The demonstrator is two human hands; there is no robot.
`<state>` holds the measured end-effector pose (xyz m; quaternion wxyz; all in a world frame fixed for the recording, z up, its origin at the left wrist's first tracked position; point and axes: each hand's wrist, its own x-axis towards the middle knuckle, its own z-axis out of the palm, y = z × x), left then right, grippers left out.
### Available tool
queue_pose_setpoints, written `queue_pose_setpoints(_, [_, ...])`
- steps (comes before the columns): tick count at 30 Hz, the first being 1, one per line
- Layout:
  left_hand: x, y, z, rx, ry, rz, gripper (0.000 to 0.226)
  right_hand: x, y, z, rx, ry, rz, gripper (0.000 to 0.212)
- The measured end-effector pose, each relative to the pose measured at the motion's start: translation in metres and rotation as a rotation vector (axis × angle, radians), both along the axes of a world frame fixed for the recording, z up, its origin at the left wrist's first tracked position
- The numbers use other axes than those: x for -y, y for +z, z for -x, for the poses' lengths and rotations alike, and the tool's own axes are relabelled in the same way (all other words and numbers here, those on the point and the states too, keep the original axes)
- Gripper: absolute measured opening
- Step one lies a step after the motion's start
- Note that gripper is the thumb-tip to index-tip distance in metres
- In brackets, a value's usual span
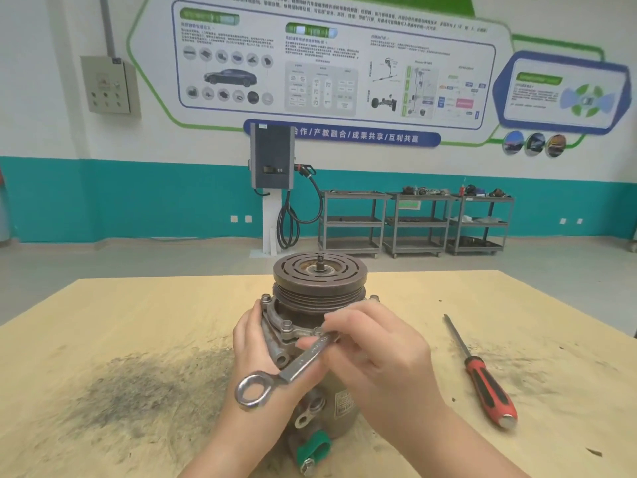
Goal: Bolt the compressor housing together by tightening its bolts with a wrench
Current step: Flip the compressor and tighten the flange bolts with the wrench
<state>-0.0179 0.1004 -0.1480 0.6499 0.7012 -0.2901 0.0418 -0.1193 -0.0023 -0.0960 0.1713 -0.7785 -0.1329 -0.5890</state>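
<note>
We see the compressor [320,339] standing upright near the front middle of the wooden table [138,322], pulley [320,274] on top with its threaded shaft pointing up. The left hand [256,343] wraps the left side of the housing, fingers curled round the flange just below the pulley. The right hand [372,343] pinches the shank of a combination wrench [293,365] between thumb and curled fingers. The wrench lies slanted: its ring end [253,389] hangs free over the left wrist, its other end sits at a flange bolt [317,331] on the front; we cannot tell whether it is seated on the head. Two more bolts [286,326] show along the flange to the left. A green cap [313,446] sits low on the body. A red-handled screwdriver [482,372] lies on the table, well apart to the right. A dark smear [138,391] stains the table to the left.
</note>
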Motion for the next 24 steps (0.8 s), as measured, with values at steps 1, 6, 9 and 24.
queue_pose_setpoints(1, [0.0,-0.001,-0.001,-0.004,-0.008,0.016,0.103,-0.002,0.004,-0.002,0.008,-0.006,0.016,0.022])
queue_pose_setpoints(6, [-0.007,0.001,-0.006,0.013,-0.062,-0.004,0.114,0.013,0.023,0.011,0.155,0.103,-0.276,0.011])
queue_pose_setpoints(9, [-0.008,0.004,-0.008,0.013,-0.102,-0.008,0.11,0.029,0.029,0.015,0.116,0.417,-0.944,0.015])
queue_pose_setpoints(24, [-0.013,0.003,-0.013,-0.079,-0.194,-0.02,0.118,0.067,0.013,0.015,-0.181,0.764,-1.337,0.011])
